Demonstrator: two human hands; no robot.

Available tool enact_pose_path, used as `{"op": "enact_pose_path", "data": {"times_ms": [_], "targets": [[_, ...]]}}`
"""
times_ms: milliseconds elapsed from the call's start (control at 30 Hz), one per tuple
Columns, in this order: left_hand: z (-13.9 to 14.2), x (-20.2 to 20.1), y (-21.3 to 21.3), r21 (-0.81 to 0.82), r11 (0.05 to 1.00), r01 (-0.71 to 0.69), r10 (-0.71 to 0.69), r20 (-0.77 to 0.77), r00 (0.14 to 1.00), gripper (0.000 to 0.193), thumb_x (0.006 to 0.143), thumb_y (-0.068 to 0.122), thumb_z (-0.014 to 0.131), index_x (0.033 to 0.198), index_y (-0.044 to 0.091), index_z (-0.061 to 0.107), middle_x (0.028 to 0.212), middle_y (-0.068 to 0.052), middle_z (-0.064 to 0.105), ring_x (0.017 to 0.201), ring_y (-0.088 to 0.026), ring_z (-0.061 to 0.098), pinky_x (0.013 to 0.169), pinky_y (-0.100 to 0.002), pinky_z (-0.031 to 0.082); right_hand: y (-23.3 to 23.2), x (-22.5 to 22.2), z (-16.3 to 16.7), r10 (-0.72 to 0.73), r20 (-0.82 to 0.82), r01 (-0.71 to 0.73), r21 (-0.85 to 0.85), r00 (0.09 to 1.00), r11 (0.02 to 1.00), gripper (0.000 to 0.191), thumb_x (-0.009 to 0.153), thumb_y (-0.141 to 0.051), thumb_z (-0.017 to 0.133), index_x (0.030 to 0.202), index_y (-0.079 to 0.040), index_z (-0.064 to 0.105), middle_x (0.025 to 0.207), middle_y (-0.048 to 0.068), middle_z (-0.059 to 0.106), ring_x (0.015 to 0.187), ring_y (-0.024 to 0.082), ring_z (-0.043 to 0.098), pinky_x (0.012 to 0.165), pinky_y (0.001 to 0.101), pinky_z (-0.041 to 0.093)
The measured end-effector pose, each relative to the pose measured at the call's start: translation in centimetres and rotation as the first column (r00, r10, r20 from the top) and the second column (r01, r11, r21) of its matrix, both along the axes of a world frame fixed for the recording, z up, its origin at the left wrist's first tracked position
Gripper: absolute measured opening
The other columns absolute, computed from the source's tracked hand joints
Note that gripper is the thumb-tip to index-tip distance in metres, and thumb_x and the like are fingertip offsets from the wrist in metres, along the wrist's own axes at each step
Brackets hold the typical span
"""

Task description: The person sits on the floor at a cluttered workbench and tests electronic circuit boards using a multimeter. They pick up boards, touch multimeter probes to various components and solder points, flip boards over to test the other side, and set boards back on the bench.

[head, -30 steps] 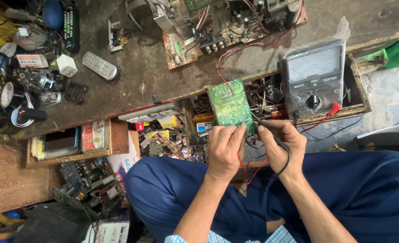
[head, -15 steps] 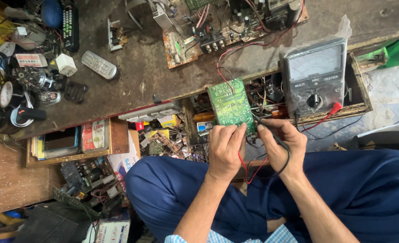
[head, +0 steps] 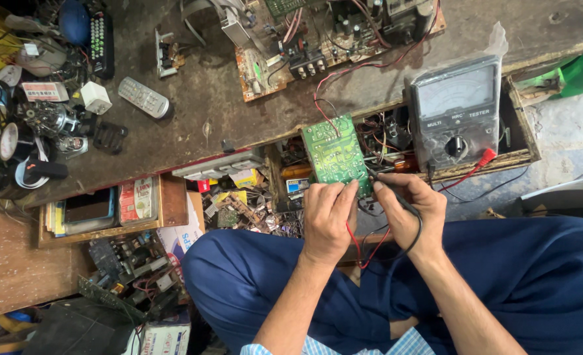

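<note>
Two hands are working together: the left hand (head: 329,220) is gripping a green board (head: 334,152); the right hand (head: 411,205) is pinching probe leads (head: 415,220) beside it, a meter (head: 454,108) sitting just beyond.

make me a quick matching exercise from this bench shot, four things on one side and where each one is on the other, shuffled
Things:
1. green circuit board
2. analog meter
3. grey remote
4. black probe lead

Places:
a. propped in the open drawer on the right
b. lying on the dark bench top, left of centre
c. held by the left hand
d. held in the right hand

Pairs: 1-c, 2-a, 3-b, 4-d
</note>
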State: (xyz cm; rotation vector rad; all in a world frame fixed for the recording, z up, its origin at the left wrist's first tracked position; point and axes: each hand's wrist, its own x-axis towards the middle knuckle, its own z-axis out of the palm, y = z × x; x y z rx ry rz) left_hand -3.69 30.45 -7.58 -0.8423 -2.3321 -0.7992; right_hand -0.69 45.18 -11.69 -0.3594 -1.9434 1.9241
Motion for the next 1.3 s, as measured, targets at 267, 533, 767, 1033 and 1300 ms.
{"op": "enact_pose_path", "data": {"times_ms": [267, 533, 767, 1033, 1300], "targets": [[0.06, 0.03, -0.04, 0.000, 1.000, -0.004, 0.004, 0.004, 1.000, 0.034, 0.084, -0.003, 0.078, 0.117, 0.001, 0.070, 0.103, -0.008, 0.064, 0.093, -0.027, 0.061, 0.083, -0.040, 0.048, -0.02, 0.03, 0.14, 0.009, -0.002, -0.009, -0.006, 1.000, 1.000, 0.015, 0.094, -0.001, 0.073, 0.109, 0.002, 0.073, 0.091, 0.007, 0.077, 0.080, 0.007, 0.070, 0.072, 0.0207, 0.056], [0.22, -0.04, 0.04, -0.006, 1.000, -0.006, 0.006, 0.002, 1.000, 0.034, 0.084, -0.002, 0.077, 0.117, 0.001, 0.070, 0.103, -0.008, 0.064, 0.093, -0.027, 0.061, 0.083, -0.040, 0.048, 0.04, -0.04, 0.25, 0.013, -0.015, -0.014, -0.015, 1.000, 1.000, 0.015, 0.095, -0.002, 0.073, 0.109, 0.003, 0.072, 0.092, 0.007, 0.077, 0.081, 0.007, 0.070, 0.073, 0.0208, 0.057], [0.16, -0.08, 0.09, 0.002, 1.000, -0.006, 0.006, 0.000, 1.000, 0.033, 0.085, -0.002, 0.077, 0.117, 0.001, 0.070, 0.103, -0.008, 0.064, 0.093, -0.027, 0.061, 0.083, -0.040, 0.048, 0.08, -0.03, 0.32, 0.007, -0.002, -0.007, -0.007, 1.000, 1.000, 0.015, 0.095, -0.002, 0.073, 0.109, 0.002, 0.073, 0.091, 0.007, 0.077, 0.081, 0.006, 0.070, 0.074, 0.0206, 0.056], [0.02, 0.01, 0.25, 0.006, 1.000, -0.009, 0.009, -0.002, 1.000, 0.034, 0.084, -0.002, 0.077, 0.117, 0.001, 0.070, 0.103, -0.008, 0.064, 0.093, -0.027, 0.061, 0.083, -0.041, 0.048, 0.28, 0.03, 0.39, 0.004, 0.001, -0.004, 0.024, 1.000, 1.000, 0.015, 0.094, -0.002, 0.073, 0.109, 0.003, 0.073, 0.092, 0.007, 0.077, 0.081, 0.007, 0.070, 0.074, 0.0208, 0.056], [0.03, -0.03, 0.26, 0.006, 1.000, -0.010, 0.010, 0.002, 1.000, 0.033, 0.084, -0.002, 0.077, 0.117, 0.002, 0.070, 0.103, -0.008, 0.064, 0.093, -0.027, 0.061, 0.082, -0.040, 0.048, 0.26, 0.02, 0.34, 0.011, -0.012, -0.011, 0.007, 1.000, 1.000, 0.015, 0.094, -0.002, 0.073, 0.109, 0.003, 0.073, 0.093, 0.007, 0.077, 0.082, 0.006, 0.070, 0.075, 0.0208, 0.057]]}}
